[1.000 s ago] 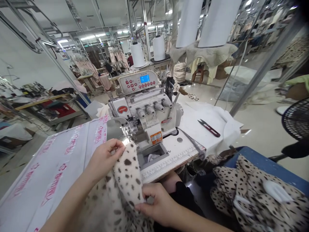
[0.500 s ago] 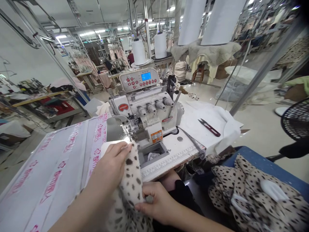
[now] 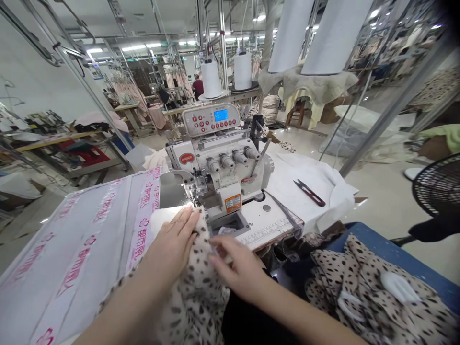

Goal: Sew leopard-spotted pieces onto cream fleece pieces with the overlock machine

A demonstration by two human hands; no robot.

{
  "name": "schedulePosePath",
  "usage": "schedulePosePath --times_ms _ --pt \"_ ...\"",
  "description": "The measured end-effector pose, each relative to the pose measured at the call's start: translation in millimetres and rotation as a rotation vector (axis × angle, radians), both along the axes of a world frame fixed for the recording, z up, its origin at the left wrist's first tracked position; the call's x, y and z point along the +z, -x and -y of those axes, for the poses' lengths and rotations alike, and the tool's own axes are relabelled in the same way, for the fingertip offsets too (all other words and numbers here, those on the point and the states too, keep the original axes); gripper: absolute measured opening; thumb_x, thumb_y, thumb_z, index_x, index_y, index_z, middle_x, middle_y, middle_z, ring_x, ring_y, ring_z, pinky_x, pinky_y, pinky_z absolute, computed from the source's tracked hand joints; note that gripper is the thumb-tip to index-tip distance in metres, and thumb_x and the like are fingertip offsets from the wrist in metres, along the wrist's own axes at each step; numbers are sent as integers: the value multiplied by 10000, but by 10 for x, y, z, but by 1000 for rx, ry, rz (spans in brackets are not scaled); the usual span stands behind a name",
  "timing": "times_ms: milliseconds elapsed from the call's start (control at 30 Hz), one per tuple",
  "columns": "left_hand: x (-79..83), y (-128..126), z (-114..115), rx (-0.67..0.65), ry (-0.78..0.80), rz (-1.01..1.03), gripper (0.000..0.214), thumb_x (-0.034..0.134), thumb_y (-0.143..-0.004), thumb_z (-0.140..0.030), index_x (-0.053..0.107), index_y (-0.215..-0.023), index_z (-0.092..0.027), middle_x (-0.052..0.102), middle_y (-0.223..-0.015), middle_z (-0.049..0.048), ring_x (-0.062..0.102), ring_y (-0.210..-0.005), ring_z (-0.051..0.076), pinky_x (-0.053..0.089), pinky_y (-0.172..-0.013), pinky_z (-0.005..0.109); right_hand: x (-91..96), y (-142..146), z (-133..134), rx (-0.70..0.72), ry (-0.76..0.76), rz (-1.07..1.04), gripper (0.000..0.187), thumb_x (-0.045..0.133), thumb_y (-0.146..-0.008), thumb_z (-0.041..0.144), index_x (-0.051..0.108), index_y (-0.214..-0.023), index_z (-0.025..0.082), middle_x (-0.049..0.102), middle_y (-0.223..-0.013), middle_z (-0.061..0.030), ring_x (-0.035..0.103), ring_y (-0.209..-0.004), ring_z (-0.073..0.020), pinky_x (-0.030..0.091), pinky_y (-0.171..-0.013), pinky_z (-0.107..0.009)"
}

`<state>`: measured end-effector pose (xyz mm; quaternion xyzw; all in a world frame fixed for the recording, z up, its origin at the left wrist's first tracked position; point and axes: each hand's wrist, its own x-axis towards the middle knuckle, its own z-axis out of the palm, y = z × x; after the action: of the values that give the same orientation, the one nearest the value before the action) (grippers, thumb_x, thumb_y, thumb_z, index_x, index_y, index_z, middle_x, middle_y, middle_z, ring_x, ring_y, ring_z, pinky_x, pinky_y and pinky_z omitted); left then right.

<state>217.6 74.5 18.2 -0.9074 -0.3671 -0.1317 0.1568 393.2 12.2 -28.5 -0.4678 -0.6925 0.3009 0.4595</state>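
Note:
A piece of cream fabric with dark spots [image 3: 199, 266] lies under the presser foot of a white overlock sewing machine [image 3: 230, 167] and hangs down toward my lap. My left hand [image 3: 172, 239] rests on top of it just before the needle area, its fingers stretched out and lying flat. At the cloth's right edge, lower down, my right hand [image 3: 240, 268] has thumb and fingers curled against the fabric, closed on that edge. The fingertips there are slightly blurred.
Dark red thread snips [image 3: 309, 192] lie on white cloth right of the machine. More spotted fabric [image 3: 359, 282] with white pieces sits on a blue surface at lower right. A black fan [image 3: 436, 191] stands beyond. Printed plastic film [image 3: 97, 230] covers the table at left.
My left hand's fingers have flattened and stretched toward the presser foot. My right hand has moved up along the fabric's edge. The view has shifted slightly.

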Motion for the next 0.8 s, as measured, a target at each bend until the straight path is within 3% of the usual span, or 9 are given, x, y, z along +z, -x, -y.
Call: schedulePosePath --times_ms 100,167,300,400,533,700,800 --pt "29 15 2 -24 21 24 387 284 -900 -256 414 -1248 -146 416 -1336 132 405 -1222 239 450 -909 414 183 -90 -231 -37 -343 67 317 421 -852 158 473 -1165 168 528 -1156 -103 505 -1010 -177 420 -880 -318" --pt "34 27 2 -36 46 52 382 293 -897 -253 415 -1239 -137 409 -1340 137 395 -1231 235 437 -931 415 257 -102 -372 1 -458 196 333 392 -868 152 473 -1190 161 518 -1205 -101 462 -1073 -197 395 -927 -360" --pt "23 42 1 -32 96 120 402 323 -890 -265 366 -1267 -133 412 -1337 142 392 -1234 220 416 -961 419 287 -80 -504 0 -501 421 327 387 -880 176 500 -1184 130 547 -1201 -99 457 -997 -213 404 -889 -396" --pt "25 44 -3 -4 126 146 403 322 -893 -283 379 -1258 -123 426 -1324 148 407 -1223 225 418 -957 432 290 -89 -501 -37 -508 462 309 402 -882 207 524 -1153 120 548 -1193 -100 446 -1000 -222 393 -885 -395" --pt "54 51 -16 13 204 173 390 280 -907 -308 458 -1221 -162 430 -1331 106 397 -1233 218 399 -982 426 366 -114 -531 -88 -429 349 257 387 -900 230 566 -1058 135 580 -1031 -101 491 -945 -186 403 -846 -327" --pt "57 65 -27 -27 168 229 363 294 -905 -277 490 -1190 -169 441 -1325 84 415 -1219 203 415 -976 385 529 -70 -682 -87 -81 280 147 459 -873 243 592 -866 181 597 -802 -7 536 -714 -114 384 -626 -224" --pt "41 64 -21 -38 161 255 341 313 -900 -259 496 -1173 -166 432 -1332 87 413 -1218 202 412 -982 382 631 -29 -741 -103 36 336 60 545 -797 224 587 -775 187 597 -718 22 504 -622 -99 318 -542 -209"
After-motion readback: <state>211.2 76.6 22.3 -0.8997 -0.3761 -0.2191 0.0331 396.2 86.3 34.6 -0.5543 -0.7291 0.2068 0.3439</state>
